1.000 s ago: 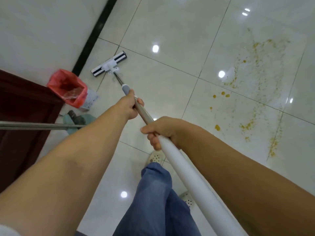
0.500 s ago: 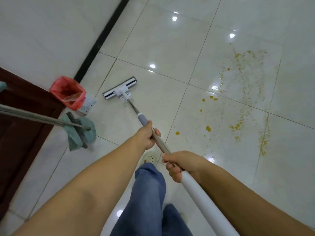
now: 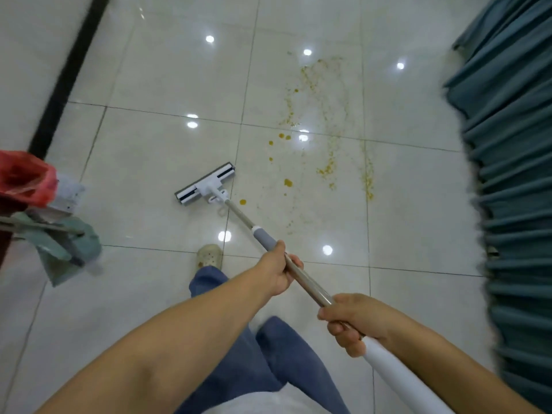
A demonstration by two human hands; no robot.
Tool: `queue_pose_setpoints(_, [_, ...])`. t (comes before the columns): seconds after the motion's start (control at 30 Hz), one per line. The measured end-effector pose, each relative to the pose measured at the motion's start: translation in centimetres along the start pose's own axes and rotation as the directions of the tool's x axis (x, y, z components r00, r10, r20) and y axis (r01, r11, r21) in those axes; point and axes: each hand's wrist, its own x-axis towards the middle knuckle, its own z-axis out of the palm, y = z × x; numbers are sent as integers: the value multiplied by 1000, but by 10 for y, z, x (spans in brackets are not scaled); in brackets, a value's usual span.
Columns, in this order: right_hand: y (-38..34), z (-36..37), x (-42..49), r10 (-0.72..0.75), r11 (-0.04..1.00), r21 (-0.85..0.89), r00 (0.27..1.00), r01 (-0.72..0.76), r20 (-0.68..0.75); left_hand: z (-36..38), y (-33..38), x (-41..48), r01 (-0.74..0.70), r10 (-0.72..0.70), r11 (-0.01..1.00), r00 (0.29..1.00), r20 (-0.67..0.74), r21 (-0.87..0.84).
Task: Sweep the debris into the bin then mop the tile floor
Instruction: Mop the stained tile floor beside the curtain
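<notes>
Head view, mop (image 3: pixel 309 280) near yellow stains (image 3: pixel 327 168), curtain (image 3: pixel 513 174) right, bin (image 3: pixel 27 177) left

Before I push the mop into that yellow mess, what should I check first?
1. Grip: left hand and right hand both hold the mop handle: ok.
2. The mop head sits on the tile, short of the main yellow stains: ok.
3. No object lies between them: ok.
4. The curtain hangs apart from the stains: ok.
5. The shoe is behind the mop head, out of its path: ok.
6. Pad wet enough: cannot tell.
</notes>
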Motion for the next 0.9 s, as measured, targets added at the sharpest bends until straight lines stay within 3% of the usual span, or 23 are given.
queue_pose_setpoints(0.17, [23, -15, -17, -12, 996, 85, 999, 15, -32, 31, -22, -4, 71, -76, 992, 996, 47, 100])
queue_pose_setpoints(0.33, [-17, -11, 8, -82, 985, 148, 995, 90, -55, 44, 27, 21, 22, -25, 978, 1000, 14, 206])
queue_pose_setpoints(0.67, [-203, 27, 105, -188, 837, 516, 981, 184, -44, 68, 232, 105, -88, 97, 926, 995, -6, 367])
queue_pose_setpoints(0.9, [-347, 45, 174, -255, 736, 642, 967, 215, -31, 94, 381, 162, -161, 198, 860, 980, -27, 485])
